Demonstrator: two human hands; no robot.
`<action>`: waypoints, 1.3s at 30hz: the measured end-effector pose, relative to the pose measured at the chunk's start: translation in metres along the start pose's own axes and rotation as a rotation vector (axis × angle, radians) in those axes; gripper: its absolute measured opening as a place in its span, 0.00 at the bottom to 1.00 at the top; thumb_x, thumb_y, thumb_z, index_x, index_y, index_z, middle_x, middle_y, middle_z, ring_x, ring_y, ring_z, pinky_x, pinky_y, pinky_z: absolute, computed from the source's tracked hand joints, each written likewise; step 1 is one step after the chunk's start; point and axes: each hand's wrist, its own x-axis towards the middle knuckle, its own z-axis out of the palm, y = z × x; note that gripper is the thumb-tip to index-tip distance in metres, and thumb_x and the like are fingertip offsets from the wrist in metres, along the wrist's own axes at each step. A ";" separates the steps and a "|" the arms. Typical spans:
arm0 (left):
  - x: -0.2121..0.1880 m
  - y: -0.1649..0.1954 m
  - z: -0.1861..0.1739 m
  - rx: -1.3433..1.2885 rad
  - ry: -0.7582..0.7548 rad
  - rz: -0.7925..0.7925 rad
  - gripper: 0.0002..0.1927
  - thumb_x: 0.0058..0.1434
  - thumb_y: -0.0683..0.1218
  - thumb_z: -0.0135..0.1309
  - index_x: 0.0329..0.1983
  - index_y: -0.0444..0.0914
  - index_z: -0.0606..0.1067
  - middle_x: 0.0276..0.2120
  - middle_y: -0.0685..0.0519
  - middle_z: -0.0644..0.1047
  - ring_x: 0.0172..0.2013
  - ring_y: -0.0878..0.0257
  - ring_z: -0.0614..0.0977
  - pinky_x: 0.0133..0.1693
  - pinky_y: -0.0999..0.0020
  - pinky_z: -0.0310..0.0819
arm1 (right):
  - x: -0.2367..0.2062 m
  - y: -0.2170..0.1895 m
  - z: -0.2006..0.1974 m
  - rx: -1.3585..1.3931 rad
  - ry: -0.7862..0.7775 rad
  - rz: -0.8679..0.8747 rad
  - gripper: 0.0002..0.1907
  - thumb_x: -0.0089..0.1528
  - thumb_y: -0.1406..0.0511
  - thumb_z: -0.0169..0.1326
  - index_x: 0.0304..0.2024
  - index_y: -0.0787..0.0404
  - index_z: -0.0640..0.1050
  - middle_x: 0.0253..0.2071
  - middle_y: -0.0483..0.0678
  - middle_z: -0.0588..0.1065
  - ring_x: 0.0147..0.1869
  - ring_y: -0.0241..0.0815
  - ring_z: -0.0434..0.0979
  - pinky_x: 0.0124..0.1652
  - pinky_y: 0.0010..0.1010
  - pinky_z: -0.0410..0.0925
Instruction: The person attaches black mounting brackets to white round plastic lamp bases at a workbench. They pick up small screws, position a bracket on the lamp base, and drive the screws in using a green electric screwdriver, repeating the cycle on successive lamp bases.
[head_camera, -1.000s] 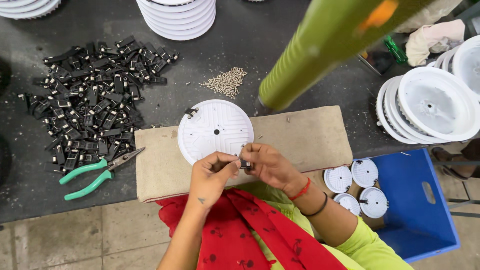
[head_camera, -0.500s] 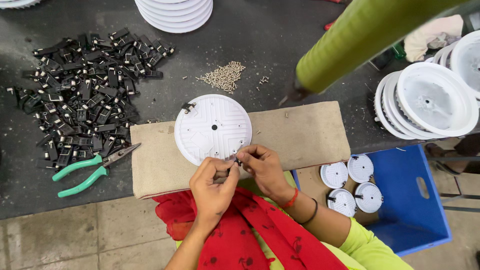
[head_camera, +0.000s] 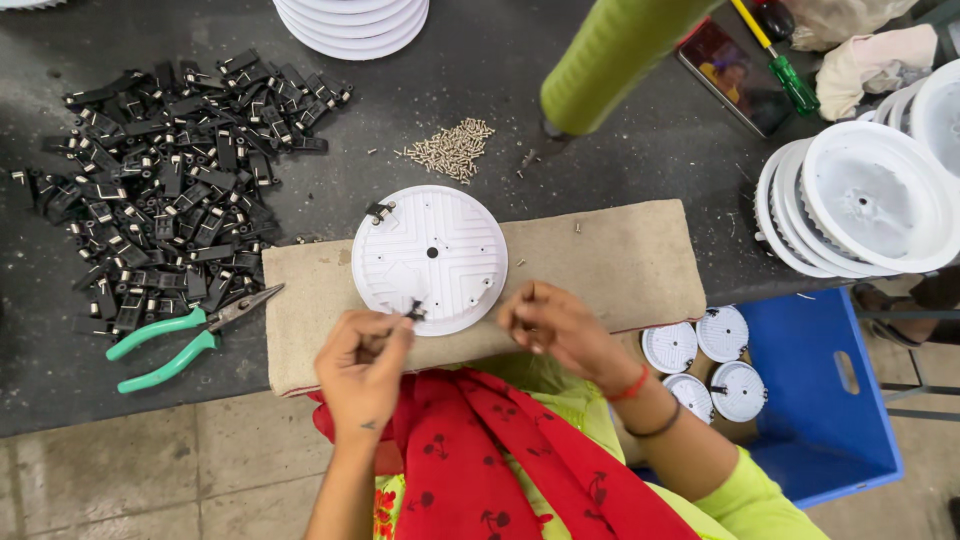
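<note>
A round white plastic disc (head_camera: 430, 255) lies on a beige cloth pad (head_camera: 600, 265) at the table's near edge. A small black clip (head_camera: 380, 211) sits on the disc's far-left rim. My left hand (head_camera: 362, 365) pinches another small black clip (head_camera: 414, 312) against the disc's near rim. My right hand (head_camera: 550, 325) hovers just right of the disc over the pad, fingers curled; whether it holds anything small I cannot tell.
A heap of black clips (head_camera: 165, 190) covers the left table, with green-handled pliers (head_camera: 170, 345) below it. Small metal screws (head_camera: 450, 150) lie beyond the disc. White disc stacks (head_camera: 860, 205) stand right and at the back (head_camera: 352, 22). A green-sleeved arm (head_camera: 615, 55) reaches in. A blue crate (head_camera: 830, 400) holds more discs.
My two hands, joined together at the disc's near rim before, have separated. The right hand moved right onto the pad; the left stays at the rim with the clip.
</note>
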 end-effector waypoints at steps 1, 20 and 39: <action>0.003 -0.001 -0.004 -0.034 0.034 -0.014 0.04 0.61 0.33 0.61 0.35 0.33 0.77 0.33 0.56 0.78 0.30 0.75 0.74 0.31 0.81 0.66 | -0.007 -0.006 0.000 -0.363 -0.032 -0.061 0.04 0.63 0.66 0.54 0.37 0.61 0.76 0.34 0.48 0.79 0.33 0.35 0.74 0.31 0.26 0.66; 0.095 0.005 -0.047 -0.274 0.289 0.086 0.03 0.68 0.33 0.59 0.42 0.31 0.76 0.33 0.53 0.77 0.33 0.67 0.80 0.42 0.69 0.82 | -0.043 -0.053 -0.052 -1.457 -0.092 -0.103 0.07 0.53 0.68 0.60 0.35 0.61 0.81 0.32 0.48 0.82 0.37 0.45 0.83 0.39 0.33 0.74; 0.061 -0.036 -0.005 0.029 0.187 0.126 0.06 0.63 0.33 0.61 0.40 0.33 0.77 0.36 0.59 0.73 0.29 0.78 0.67 0.31 0.83 0.59 | 0.061 -0.063 -0.030 -1.610 -0.036 -0.434 0.08 0.52 0.66 0.60 0.31 0.65 0.79 0.31 0.54 0.78 0.36 0.53 0.79 0.38 0.42 0.71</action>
